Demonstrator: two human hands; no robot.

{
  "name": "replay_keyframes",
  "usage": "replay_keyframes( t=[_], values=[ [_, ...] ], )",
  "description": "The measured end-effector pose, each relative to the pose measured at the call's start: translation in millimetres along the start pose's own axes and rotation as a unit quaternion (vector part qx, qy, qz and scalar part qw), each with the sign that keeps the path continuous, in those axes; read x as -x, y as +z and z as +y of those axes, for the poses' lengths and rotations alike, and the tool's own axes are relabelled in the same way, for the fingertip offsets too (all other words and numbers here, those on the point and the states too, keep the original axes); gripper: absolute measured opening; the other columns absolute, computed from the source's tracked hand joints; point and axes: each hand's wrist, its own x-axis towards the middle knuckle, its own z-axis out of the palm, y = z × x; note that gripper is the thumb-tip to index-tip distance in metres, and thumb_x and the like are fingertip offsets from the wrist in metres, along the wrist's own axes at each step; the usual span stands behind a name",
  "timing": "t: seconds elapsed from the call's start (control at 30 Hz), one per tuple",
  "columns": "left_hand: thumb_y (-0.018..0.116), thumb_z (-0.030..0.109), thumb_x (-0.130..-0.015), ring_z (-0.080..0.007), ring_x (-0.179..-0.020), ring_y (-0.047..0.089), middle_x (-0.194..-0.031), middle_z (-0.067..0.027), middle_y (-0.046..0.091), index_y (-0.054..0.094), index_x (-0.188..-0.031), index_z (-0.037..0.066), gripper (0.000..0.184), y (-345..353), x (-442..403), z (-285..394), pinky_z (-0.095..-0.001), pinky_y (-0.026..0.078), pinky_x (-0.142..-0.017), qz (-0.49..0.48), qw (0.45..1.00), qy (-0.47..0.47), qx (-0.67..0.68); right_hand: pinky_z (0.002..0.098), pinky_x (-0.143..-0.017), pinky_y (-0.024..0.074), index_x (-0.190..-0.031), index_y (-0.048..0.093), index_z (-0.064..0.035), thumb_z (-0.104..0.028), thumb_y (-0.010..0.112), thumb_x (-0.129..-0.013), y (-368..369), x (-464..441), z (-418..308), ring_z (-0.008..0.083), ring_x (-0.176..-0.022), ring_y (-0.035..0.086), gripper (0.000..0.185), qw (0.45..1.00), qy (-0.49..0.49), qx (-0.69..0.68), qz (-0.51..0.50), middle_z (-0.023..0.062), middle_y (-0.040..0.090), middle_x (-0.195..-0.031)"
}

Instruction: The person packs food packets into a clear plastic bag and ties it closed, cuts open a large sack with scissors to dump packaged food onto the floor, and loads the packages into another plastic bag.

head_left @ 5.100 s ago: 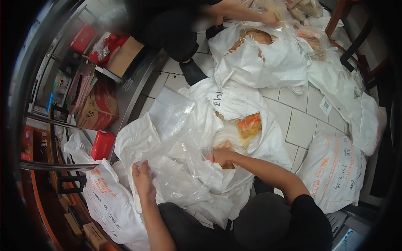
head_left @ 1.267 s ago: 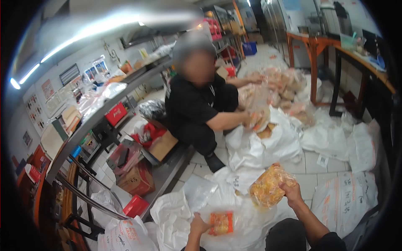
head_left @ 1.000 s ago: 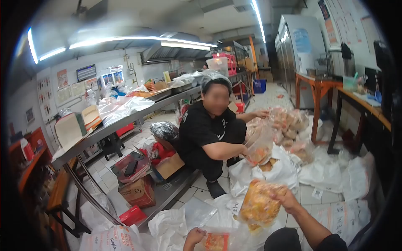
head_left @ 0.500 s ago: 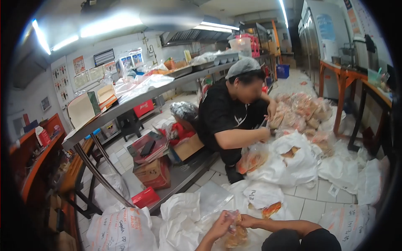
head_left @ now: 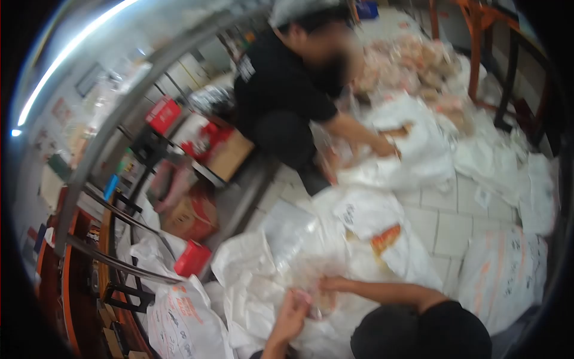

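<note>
Low in the view, my left hand [head_left: 294, 311] has its fingers pressed together at the edge of a clear plastic bag [head_left: 320, 299]. My right hand [head_left: 330, 285] is closed at the bag's other side; its fingertips are blurred. Something brownish shows through the bag, too smeared to name. Beneath both hands lie white woven sacks [head_left: 245, 263]. Just beyond them, an orange and yellow packet [head_left: 385, 239] shows in the opening of a marked white sack [head_left: 365, 212]. A flat clear plastic sheet [head_left: 287, 230] lies left of that sack.
A person in black [head_left: 287, 90] crouches ahead, one hand at another open white sack [head_left: 412, 143]. Many bagged items [head_left: 412, 66] are heaped behind. A metal shelf [head_left: 239, 209] with boxes stands left. A full printed sack [head_left: 502, 275] lies right, another [head_left: 185, 317] at lower left.
My view has tilted down. Both hands, earlier apart with an orange-yellow packet in the right, are now together at the clear bag. The other person's hand has moved onto the open sack.
</note>
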Motion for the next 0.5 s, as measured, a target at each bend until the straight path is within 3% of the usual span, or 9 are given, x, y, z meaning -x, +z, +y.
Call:
replay_keyframes(
  t=[0.1,0.13,0.17,0.2,0.23,0.27,0.37,0.43,0.5],
  values=[
    [0.054,0.019,-0.094,-0.0082,-0.078,0.055,-0.094,-0.0031,0.054,0.041,-0.121,0.004,0.034,-17.6,-18.0,-20.1,-0.0250,0.049,-0.067,0.145,0.988,0.047,0.012,0.0361,-0.088,0.0446,-0.130,0.051,-0.0095,-0.040,0.052,-0.094,-2.1,-1.0,25.7,0.0237,-0.108,0.054,0.047,0.975,-0.124,0.134,-0.125,0.0123,0.058,-0.120],
    [0.053,0.021,-0.094,-0.0104,-0.063,0.058,-0.109,-0.0144,0.059,0.042,-0.118,0.004,0.031,-24.6,-20.8,-22.3,-0.0246,0.051,-0.056,0.131,0.971,0.089,0.181,0.0376,-0.095,0.0439,-0.132,0.049,-0.0099,-0.044,0.051,-0.095,-14.7,10.7,30.4,0.0255,-0.115,0.053,0.051,0.973,-0.129,0.159,-0.111,0.0134,0.057,-0.126],
    [0.052,0.022,-0.094,-0.0108,-0.049,0.054,-0.124,-0.0287,0.054,0.045,-0.113,0.005,0.026,-18.3,-26.7,-0.9,-0.0234,0.049,-0.046,0.192,0.957,0.073,0.203,0.0368,-0.091,0.0464,-0.123,0.058,-0.0092,-0.042,0.054,-0.093,-25.0,30.8,30.3,0.0250,-0.103,0.060,0.044,0.981,-0.011,0.193,0.005,0.0132,0.063,-0.115],
    [0.050,0.024,-0.096,-0.0078,-0.055,0.055,-0.131,-0.0292,0.048,0.050,-0.112,0.007,0.024,-29.6,-26.7,-2.6,-0.0208,0.046,-0.047,0.162,0.954,0.053,0.245,0.0338,-0.084,0.0497,-0.109,0.066,-0.0069,-0.036,0.058,-0.092,-47.9,46.5,8.1,0.0225,-0.088,0.064,0.035,0.957,0.089,0.275,-0.031,0.0116,0.068,-0.097],
    [0.049,0.026,-0.097,-0.0047,-0.060,0.055,-0.138,-0.0298,0.042,0.055,-0.111,0.009,0.023,-37.1,-27.3,-5.8,-0.0183,0.044,-0.049,0.137,0.946,0.044,0.289,0.0299,-0.077,0.0509,-0.099,0.069,-0.0050,-0.027,0.063,-0.089,-61.3,65.8,8.4,0.0172,-0.081,0.065,0.025,0.968,0.005,0.251,0.025,0.0092,0.069,-0.086],
    [0.049,0.026,-0.097,-0.0047,-0.060,0.055,-0.138,-0.0298,0.042,0.055,-0.111,0.009,0.023,-33.5,-29.3,-4.2,-0.0183,0.044,-0.049,0.146,0.944,0.027,0.295,0.0291,-0.077,0.0509,-0.101,0.068,-0.0046,-0.020,0.067,-0.087,-77.3,83.9,-5.8,0.0154,-0.082,0.065,0.021,0.976,0.027,0.214,0.013,0.0078,0.070,-0.085],
    [0.046,0.028,-0.098,-0.0023,-0.056,0.050,-0.140,-0.0284,0.040,0.055,-0.118,0.007,0.030,-27.0,-38.5,4.8,-0.0163,0.042,-0.049,0.162,0.964,0.023,0.211,0.0287,-0.073,0.0501,-0.087,0.068,-0.0030,-0.024,0.066,-0.086,-104.1,133.9,-33.1,0.0138,-0.078,0.064,0.021,0.990,0.085,0.070,-0.086,0.0059,0.069,-0.083],
    [0.043,0.024,-0.098,-0.0032,-0.048,0.048,-0.138,-0.0315,0.040,0.054,-0.114,0.004,0.027,-42.6,-51.7,12.0,-0.0165,0.041,-0.045,0.273,0.918,0.070,0.281,0.0312,-0.080,0.0514,-0.092,0.066,0.0020,-0.013,0.060,-0.091,-117.2,149.3,-60.8,0.0156,-0.085,0.065,0.017,0.950,0.101,-0.131,-0.265,0.0071,0.070,-0.091],
    [0.041,0.025,-0.099,-0.0017,-0.048,0.045,-0.140,-0.0300,0.039,0.055,-0.115,0.003,0.030,-56.4,-53.6,10.4,-0.0157,0.038,-0.043,0.271,0.915,0.059,0.292,0.0269,-0.079,0.0496,-0.092,0.066,0.0010,-0.022,0.061,-0.090,-135.7,146.6,-39.8,0.0122,-0.082,0.063,0.023,0.977,0.144,-0.148,-0.047,0.0054,0.069,-0.088]
  ],
)
